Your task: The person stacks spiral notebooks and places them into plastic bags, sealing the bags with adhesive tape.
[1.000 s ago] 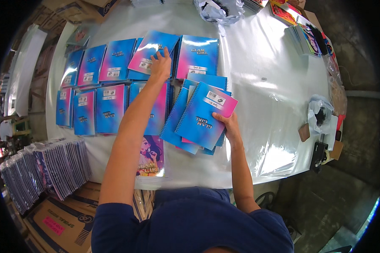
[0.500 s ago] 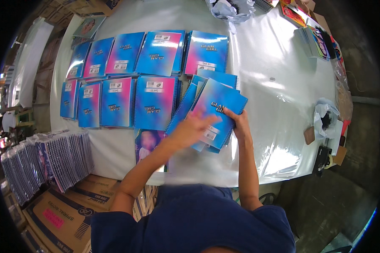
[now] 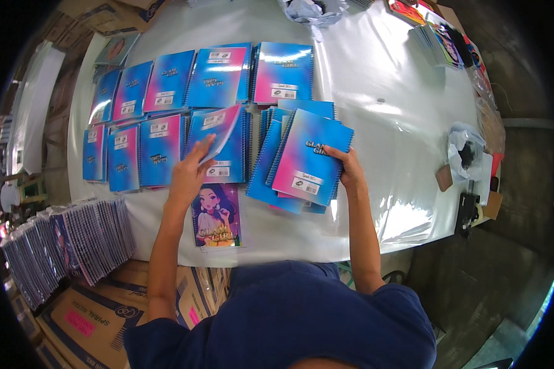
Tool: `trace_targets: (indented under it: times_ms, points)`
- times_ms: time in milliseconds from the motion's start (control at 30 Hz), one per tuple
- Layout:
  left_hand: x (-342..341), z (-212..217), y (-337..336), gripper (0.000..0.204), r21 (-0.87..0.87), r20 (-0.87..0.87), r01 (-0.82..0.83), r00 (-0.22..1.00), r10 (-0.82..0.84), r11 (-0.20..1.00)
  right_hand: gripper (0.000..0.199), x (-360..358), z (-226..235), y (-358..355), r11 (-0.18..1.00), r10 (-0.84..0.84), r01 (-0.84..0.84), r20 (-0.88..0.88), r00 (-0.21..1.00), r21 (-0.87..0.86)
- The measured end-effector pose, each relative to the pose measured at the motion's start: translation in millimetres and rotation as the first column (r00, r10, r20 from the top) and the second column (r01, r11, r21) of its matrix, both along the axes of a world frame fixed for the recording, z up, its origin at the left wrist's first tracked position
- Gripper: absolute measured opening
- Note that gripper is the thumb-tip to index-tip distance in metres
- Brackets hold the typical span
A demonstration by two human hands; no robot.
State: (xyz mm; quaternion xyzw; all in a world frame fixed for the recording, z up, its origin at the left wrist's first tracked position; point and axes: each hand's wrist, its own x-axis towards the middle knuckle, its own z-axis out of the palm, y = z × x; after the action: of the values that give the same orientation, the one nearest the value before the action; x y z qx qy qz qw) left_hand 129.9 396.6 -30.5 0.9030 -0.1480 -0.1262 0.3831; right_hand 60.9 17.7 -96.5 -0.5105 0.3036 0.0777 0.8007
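My left hand [image 3: 192, 169] pinches the near edge of a blue and pink spiral notebook [image 3: 224, 129], tilting it up off a pile in the front row. Another notebook's cover and label show beneath it. To the right, my right hand [image 3: 348, 167] grips the right edge of a similar spiral notebook [image 3: 311, 161], thumb on top of its cover. That notebook rests over several others fanned out unevenly, with a further blue notebook [image 3: 263, 166] sticking out on its left. My right fingers are partly hidden under the edge.
Two rows of notebook piles [image 3: 160, 144] cover the table's left half. A notebook with a cartoon figure [image 3: 217, 215] lies near the front edge. Wrapped spiral notebooks [image 3: 98, 237] stand on cartons [image 3: 95, 317] at lower left. A plastic bag [image 3: 466, 154] sits at the right.
My left hand has moved left from the fanned notebooks to the front-row pile and raised a notebook's near edge. My right hand keeps its grip. The view has shifted slightly.
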Motion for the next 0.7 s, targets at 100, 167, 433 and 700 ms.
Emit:
trace_targets:
  times_ms: [100, 167, 433, 700]
  points:
    - [-22.4, 36.1, -45.7, 0.055, 0.128, 0.33, 0.171, 0.922, -0.204, 0.977, 0.063, -1.5, -2.0, -4.0, 0.998, -0.009, 0.008, 0.016, 1.0, 0.066]
    - [-47.1, 23.7, -80.9, 0.052, 0.526, 0.394, 0.33, 0.722, -0.568, 0.784, 0.066, -4.2, -1.6, -5.9, 0.983, -0.053, 0.049, 0.019, 0.998, 0.176]
    - [72.9, 1.4, -190.3, 0.069, 0.12, 0.471, 0.19, 0.853, -0.224, 0.974, 0.055, 0.5, 12.5, 5.8, 0.983, 0.1, -0.09, 0.055, 0.993, -0.159]
    - [171.1, -80.0, -302.0, 0.071, 0.559, 0.061, -0.054, 0.998, 0.024, 0.827, 0.048, -0.4, 8.6, 10.3, 0.997, 0.016, -0.013, 0.045, 0.999, -0.071]
